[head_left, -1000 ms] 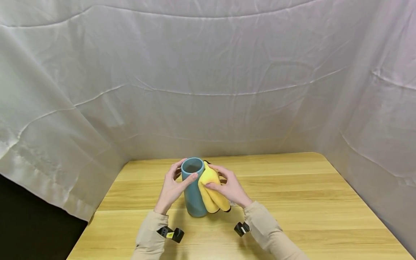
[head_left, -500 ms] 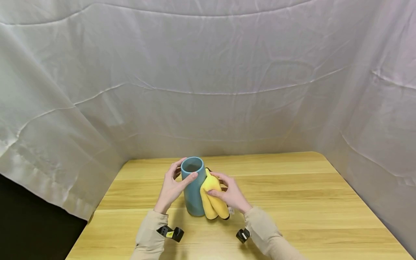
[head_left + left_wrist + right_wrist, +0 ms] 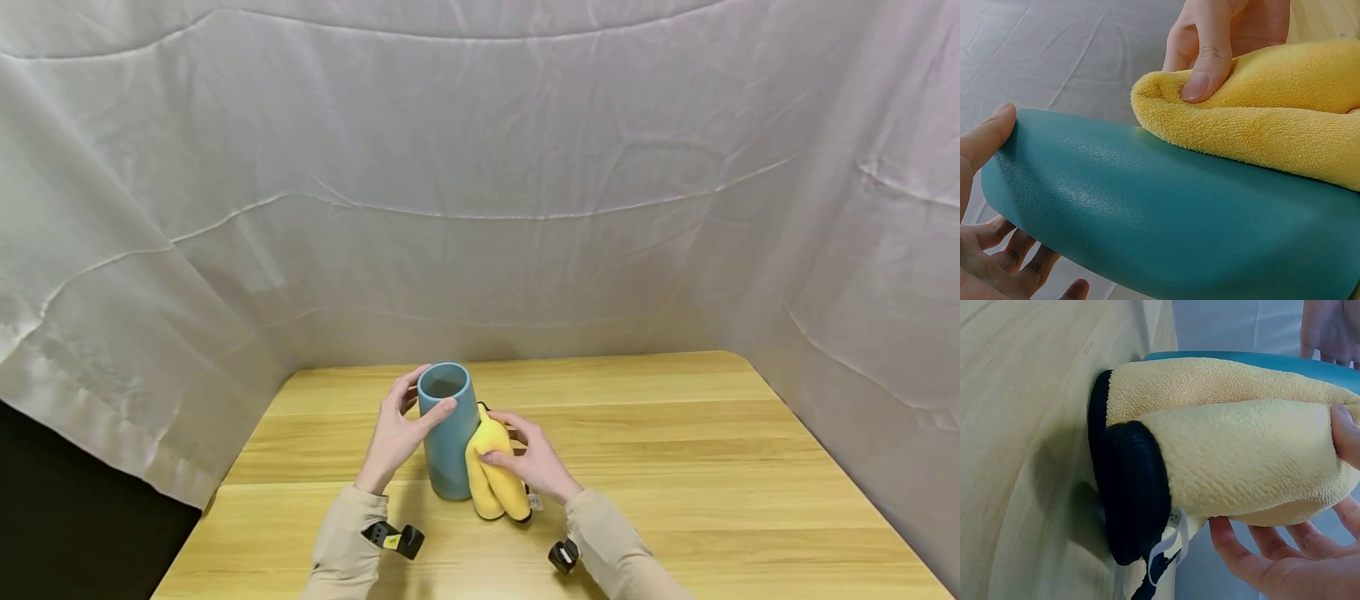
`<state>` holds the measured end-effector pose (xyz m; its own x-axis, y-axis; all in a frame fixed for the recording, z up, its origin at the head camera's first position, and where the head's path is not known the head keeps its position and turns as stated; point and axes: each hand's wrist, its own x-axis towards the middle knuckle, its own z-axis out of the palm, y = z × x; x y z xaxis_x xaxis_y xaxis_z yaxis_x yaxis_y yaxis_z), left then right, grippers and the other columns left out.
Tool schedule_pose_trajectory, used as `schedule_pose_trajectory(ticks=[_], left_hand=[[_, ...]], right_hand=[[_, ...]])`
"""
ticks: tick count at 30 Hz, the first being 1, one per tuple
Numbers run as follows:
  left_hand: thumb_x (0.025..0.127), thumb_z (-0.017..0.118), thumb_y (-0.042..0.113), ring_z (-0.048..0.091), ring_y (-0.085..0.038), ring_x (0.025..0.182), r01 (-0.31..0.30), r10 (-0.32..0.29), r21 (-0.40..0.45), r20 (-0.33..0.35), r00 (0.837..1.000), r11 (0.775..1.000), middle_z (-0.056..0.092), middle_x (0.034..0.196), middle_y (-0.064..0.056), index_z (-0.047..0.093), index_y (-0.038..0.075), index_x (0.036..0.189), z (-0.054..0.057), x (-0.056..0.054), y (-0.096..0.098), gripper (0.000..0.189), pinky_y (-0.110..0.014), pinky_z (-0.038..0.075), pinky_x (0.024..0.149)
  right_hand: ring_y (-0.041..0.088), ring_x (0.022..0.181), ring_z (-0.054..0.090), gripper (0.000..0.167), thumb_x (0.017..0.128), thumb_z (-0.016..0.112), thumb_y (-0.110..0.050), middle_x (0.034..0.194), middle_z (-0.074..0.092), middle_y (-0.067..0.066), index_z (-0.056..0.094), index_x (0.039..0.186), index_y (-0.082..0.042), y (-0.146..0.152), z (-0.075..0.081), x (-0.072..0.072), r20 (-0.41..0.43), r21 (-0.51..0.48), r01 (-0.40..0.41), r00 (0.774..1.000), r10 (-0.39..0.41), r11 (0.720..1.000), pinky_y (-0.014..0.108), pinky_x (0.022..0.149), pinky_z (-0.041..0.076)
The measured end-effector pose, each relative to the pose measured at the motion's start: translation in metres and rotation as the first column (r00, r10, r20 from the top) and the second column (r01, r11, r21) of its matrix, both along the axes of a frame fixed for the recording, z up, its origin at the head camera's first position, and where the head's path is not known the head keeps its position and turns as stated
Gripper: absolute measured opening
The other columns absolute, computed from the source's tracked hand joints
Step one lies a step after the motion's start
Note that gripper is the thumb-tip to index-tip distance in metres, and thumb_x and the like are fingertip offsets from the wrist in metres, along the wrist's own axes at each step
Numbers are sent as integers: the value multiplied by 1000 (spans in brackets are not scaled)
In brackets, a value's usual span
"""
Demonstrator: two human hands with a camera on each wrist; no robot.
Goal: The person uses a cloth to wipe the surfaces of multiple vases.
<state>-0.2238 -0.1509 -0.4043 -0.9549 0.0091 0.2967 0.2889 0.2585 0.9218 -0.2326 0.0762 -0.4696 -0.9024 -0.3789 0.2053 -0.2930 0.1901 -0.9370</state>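
A tall blue-green vase [image 3: 452,450] stands upright on the wooden table, its round mouth facing up. My left hand [image 3: 395,435] grips it near the rim, thumb on the near side and fingers around the far left side. Against the vase's right side leans a yellow plush banana bunch [image 3: 495,471] with black tips, stem end up. My right hand [image 3: 537,458] holds the plush between thumb and fingers around its upper part. In the right wrist view, the black tips [image 3: 1132,487] hang close to the table, and a white tag [image 3: 1175,540] dangles from a dark cord.
The wooden table [image 3: 712,467] reaches well to the right of both hands. A pale grey curtain [image 3: 495,167] encloses the back and sides. Each sleeve carries a small black wrist camera [image 3: 397,539]. A dark area [image 3: 75,508] lies beyond the table's left edge.
My right hand has brought the plush bananas downward and slightly right along the vase's side, and the white tag shows more. My left hand and the vase have stayed in place.
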Motion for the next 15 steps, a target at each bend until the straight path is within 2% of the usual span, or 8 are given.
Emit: schedule_pose_trajectory(ticks=[10,15], left_hand=[[86,81,22,54,-30,126,-5,5,-1,-8,1000,1000,57,139,-10,54,17,142,0,0,0,62,-57,34,116],[86,80,22,54,-30,126,-1,1,6,-6,1000,1000,57,139,-9,54,17,142,0,0,0,62,-58,34,116]], right_hand=[[31,114,63,59,89,78,-16,138,59,19,55,142,-10,-1,1,0,-6,1,17,1000,-17,1000,34,87,57],[27,114,62,59,87,79,-15,138,61,15,57,142,-11,-6,13,-2,-41,-22,60,997,-61,998,37,93,53]])
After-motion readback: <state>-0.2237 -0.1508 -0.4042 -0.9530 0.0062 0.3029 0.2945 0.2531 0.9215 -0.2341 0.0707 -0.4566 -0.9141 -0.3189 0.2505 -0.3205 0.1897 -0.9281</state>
